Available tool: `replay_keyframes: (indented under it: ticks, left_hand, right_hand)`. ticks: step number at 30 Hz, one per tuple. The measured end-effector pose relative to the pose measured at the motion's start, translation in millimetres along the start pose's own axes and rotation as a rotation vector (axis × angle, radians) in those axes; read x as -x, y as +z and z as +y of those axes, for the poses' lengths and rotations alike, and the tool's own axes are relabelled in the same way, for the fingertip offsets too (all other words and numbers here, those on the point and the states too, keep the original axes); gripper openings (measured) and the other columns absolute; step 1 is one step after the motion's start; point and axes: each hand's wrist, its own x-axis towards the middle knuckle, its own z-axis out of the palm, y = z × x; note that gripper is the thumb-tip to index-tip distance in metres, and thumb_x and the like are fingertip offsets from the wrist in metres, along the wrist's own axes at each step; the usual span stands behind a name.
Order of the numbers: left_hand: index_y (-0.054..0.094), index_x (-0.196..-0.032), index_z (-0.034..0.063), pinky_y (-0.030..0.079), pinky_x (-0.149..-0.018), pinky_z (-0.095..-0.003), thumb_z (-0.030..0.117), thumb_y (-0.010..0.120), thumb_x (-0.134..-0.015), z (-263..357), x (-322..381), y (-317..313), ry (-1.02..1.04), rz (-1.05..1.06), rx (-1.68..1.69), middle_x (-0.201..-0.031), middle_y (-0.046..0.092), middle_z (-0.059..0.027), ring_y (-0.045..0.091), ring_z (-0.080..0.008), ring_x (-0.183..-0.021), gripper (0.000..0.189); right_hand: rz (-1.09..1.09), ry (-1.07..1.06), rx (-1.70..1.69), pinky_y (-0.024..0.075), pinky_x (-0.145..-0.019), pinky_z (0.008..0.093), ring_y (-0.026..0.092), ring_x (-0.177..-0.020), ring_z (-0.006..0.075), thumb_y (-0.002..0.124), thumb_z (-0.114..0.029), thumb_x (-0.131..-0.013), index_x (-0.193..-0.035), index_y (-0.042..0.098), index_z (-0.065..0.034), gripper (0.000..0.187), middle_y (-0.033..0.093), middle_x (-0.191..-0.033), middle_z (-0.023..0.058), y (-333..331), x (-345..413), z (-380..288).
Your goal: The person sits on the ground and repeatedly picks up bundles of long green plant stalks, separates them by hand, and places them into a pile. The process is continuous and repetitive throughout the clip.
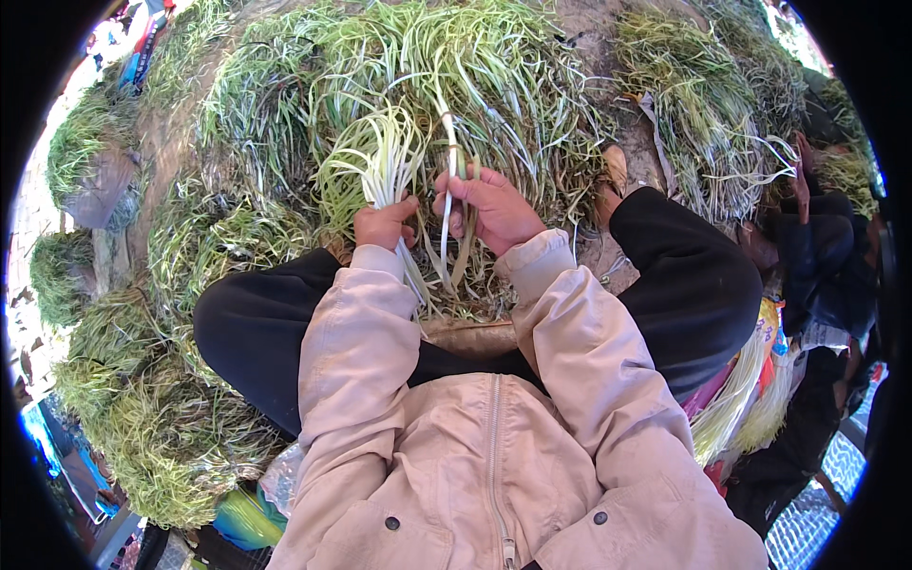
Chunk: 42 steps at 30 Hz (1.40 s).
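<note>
My left hand (385, 224) grips a bunch of long, pale greens (387, 162), possibly chives or young garlic greens. Its leaf ends fan out above the fist and its lower ends hang beneath. Just to the right, my right hand (499, 206) pinches a few strands (447, 239) between thumb and fingers. A thicker white stalk (449, 132) rises from that pinch towards the heap of greens (491, 85); where it ends is hard to make out. The hands are a small gap apart, between my crossed legs.
More greens lie in piles at the left (164, 434) and right (691, 107). Another person's hand (803, 171) holds strands at far right. Beside my right knee are pale bundled stalks (734, 392) and a colourful bag (768, 320). A plastic bag (283, 474) lies at lower left.
</note>
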Motion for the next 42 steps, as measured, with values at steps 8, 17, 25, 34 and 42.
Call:
replay_keyframes:
  ticks: [8, 17, 25, 34, 42]
  left_hand:
    - [0.072, -0.091, 0.001, 0.047, -0.04, -0.028, 0.014, 0.077, -0.089, 27, 34, -28, 0.111, 0.012, 0.095, -0.078, 0.072, -0.0088, 0.057, -0.0125, -0.047, 0.014]
    - [0.069, -0.108, 0.0035, 0.045, -0.042, -0.0234, 0.011, 0.073, -0.092, 11, 90, -3, 0.162, -0.168, 0.222, -0.08, 0.072, -0.0079, 0.057, -0.0112, -0.048, 0.018]
    - [0.066, -0.111, 0.0031, 0.049, -0.045, -0.0256, 0.014, 0.068, -0.097, 51, 88, -46, 0.153, -0.097, 0.42, -0.084, 0.07, -0.009, 0.055, -0.0097, -0.053, 0.017]
    - [0.064, -0.106, 0.0055, 0.052, -0.055, -0.0298, 0.015, 0.068, -0.099, 113, 116, -93, 0.263, -0.147, 0.395, -0.08, 0.065, -0.0048, 0.054, -0.0106, -0.057, 0.013]
    - [0.061, -0.109, 0.0046, 0.052, -0.061, -0.0308, 0.017, 0.064, -0.102, 136, 106, -112, 0.249, -0.223, 0.501, -0.083, 0.063, -0.0039, 0.052, -0.0115, -0.058, 0.014]
  right_hand:
    - [0.223, -0.045, 0.138, 0.0501, -0.054, 0.028, 0.061, -0.061, 0.0129, 0.06, -0.018, -0.102, -0.107, 0.065, -0.0054, 0.014, 0.068, -0.083, 0.0058, 0, 1, -22]
    - [0.176, -0.053, 0.205, 0.0503, -0.054, 0.027, 0.059, -0.059, 0.0112, 0.054, -0.003, -0.096, -0.117, 0.067, -0.0017, 0.025, 0.063, -0.076, 0.0032, 45, -6, 20]
    - [-0.062, -0.14, -0.078, 0.0514, -0.073, 0.0245, 0.06, -0.08, 0.0069, 0.052, -0.009, -0.105, -0.11, 0.064, 0.0025, 0.017, 0.068, -0.09, 0.0014, 91, 23, 68]
    - [-0.072, -0.294, 0.997, 0.0529, -0.068, 0.0407, 0.072, -0.074, 0.0296, 0.059, -0.031, -0.101, -0.09, 0.061, -0.0066, 0.027, 0.07, -0.08, 0.0142, 78, 51, 59]
    - [0.215, -0.029, 1.198, 0.0486, -0.07, 0.048, 0.065, -0.079, 0.0393, 0.062, -0.034, -0.096, -0.095, 0.068, -0.0092, 0.025, 0.066, -0.081, 0.0185, -14, 49, 103]
